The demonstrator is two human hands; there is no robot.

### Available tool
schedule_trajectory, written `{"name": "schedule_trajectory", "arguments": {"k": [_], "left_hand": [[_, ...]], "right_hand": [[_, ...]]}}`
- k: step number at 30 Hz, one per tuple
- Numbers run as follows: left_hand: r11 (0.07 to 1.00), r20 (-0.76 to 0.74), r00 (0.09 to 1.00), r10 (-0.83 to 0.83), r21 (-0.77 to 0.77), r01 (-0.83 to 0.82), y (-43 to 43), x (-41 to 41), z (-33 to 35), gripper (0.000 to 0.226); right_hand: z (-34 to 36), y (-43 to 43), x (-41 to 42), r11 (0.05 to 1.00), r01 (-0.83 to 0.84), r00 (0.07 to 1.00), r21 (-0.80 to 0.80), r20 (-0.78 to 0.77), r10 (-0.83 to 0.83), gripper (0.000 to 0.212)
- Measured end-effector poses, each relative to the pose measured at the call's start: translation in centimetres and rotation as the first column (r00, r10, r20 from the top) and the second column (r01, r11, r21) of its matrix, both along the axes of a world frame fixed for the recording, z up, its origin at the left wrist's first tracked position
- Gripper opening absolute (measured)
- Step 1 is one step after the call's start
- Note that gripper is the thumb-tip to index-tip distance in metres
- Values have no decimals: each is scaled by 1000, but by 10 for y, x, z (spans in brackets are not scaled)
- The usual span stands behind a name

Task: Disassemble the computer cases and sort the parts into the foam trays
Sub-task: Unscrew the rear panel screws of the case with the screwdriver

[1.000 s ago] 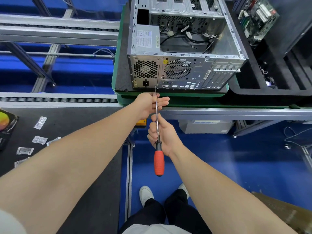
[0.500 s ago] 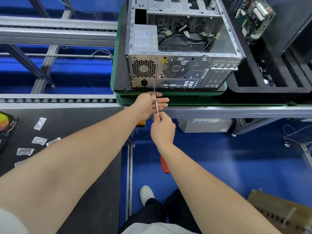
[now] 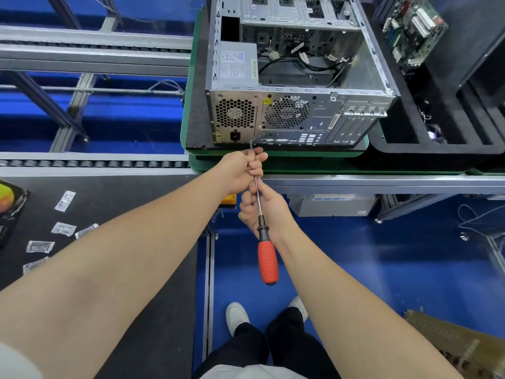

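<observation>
My left hand [image 3: 237,170] grips the screwdriver [image 3: 267,262] shaft near its tip, fingers curled tight around it. My right hand [image 3: 274,213] grips the same shaft just above the red handle. The tip sits at the lower rear edge of the open computer case [image 3: 297,119], beside the power socket. The case stands on a green pallet [image 3: 314,154], with the black foam tray [image 3: 437,147] just beside it on the right

Both forearms bare, stretched forward, converging on the screwdriver [image 3: 262,231]. Left hand [image 3: 240,170] at its tip end, fingers curled round the shaft. Right hand [image 3: 269,212] just below on the shaft, thumb laid along it, fingers curled behind. Handle lies over the right wrist.
</observation>
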State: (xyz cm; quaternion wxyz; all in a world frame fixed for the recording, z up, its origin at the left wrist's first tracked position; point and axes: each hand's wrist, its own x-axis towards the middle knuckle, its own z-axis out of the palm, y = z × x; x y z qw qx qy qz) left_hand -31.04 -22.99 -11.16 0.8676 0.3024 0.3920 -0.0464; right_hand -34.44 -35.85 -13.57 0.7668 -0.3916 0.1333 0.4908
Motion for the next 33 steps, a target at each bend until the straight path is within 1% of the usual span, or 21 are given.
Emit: {"name": "schedule_trajectory", "arguments": {"k": [2, 3, 4, 6, 8, 9, 11, 14, 16, 17, 18, 19, 20, 22, 24, 26, 28, 30, 32, 33], "left_hand": [[1000, 4, 1000, -18, 6, 18, 2, 0, -2, 23], [998, 0, 999, -45, 38, 45, 3, -1, -3, 24], [994, -8, 997, -77, 81, 78, 5, -2, -3, 25], [976, -31, 990, -135, 170, 139, 7, -4, -3, 27], [966, -38, 988, -149, 209, 153, 6, -5, -3, 30], [966, -37, 989, -143, 212, 148, 5, -5, -2, 32], [966, -42, 991, -130, 218, 136, 3, -6, -1, 34], [970, -46, 994, -97, 218, 105, -4, -4, 1, 34], [970, -37, 997, -68, 232, 75, -8, -3, 0, 30], [967, -33, 998, -53, 247, 60, -8, -2, 0, 27], [961, -33, 999, -40, 272, 47, -9, -1, -2, 24], [950, -37, 999, -33, 308, 43, -8, -1, -3, 21], [937, -45, 998, -34, 347, 48, -7, 0, -4, 19], [919, -71, 997, -40, 390, 65, -5, 1, -4, 20], [927, -98, 994, -50, 367, 83, -4, 1, -1, 24], [945, -91, 994, -62, 314, 88, -1, 1, 4, 26], [963, -61, 996, -62, 257, 76, 3, 0, 7, 25], [971, -63, 995, -73, 222, 86, 5, -2, 9, 21], [976, -85, 993, -80, 197, 95, 6, -2, 11, 18], [977, -87, 993, -79, 189, 94, 5, -2, 11, 18]], "right_hand": [[-3, 0, -1, 986, 45, 992, 162, -120, -26, 38], [-4, 0, -1, 980, 55, 990, 193, -136, -29, 37], [-5, 1, -1, 981, 55, 992, 186, -119, -33, 35], [-6, 2, 0, 997, 33, 999, 70, 5, -33, 29], [-7, 3, 1, 991, 8, 984, -134, 178, 16, 26], [-8, 3, 1, 971, 6, 968, -238, 246, 54, 26], [-9, 7, -1, 899, 43, 935, -436, 335, 118, 25], [-8, 16, -6, 716, 189, 862, -672, 463, 207, 22], [-8, 21, -9, 582, 269, 824, -767, 496, 273, 21], [-9, 22, -9, 538, 289, 822, -792, 493, 285, 21], [-10, 24, -10, 518, 294, 827, -803, 485, 284, 22], [-10, 26, -9, 525, 287, 839, -801, 475, 266, 22], [-9, 28, -8, 558, 265, 859, -786, 455, 233, 22], [-3, 30, -5, 679, 177, 923, -713, 359, 137, 23], [4, 24, 0, 812, 50, 967, -582, 232, 108, 31], [5, 15, 4, 907, -19, 976, -420, 190, 109, 33], [4, 8, 6, 963, -23, 988, -268, 140, 63, 30], [3, 5, 6, 994, 7, 1000, -106, 5, -7, 26], [-1, 4, 5, 997, 52, 992, 57, -120, -45, 23], [-2, 4, 5, 992, 62, 988, 112, -145, -46, 23]]}}
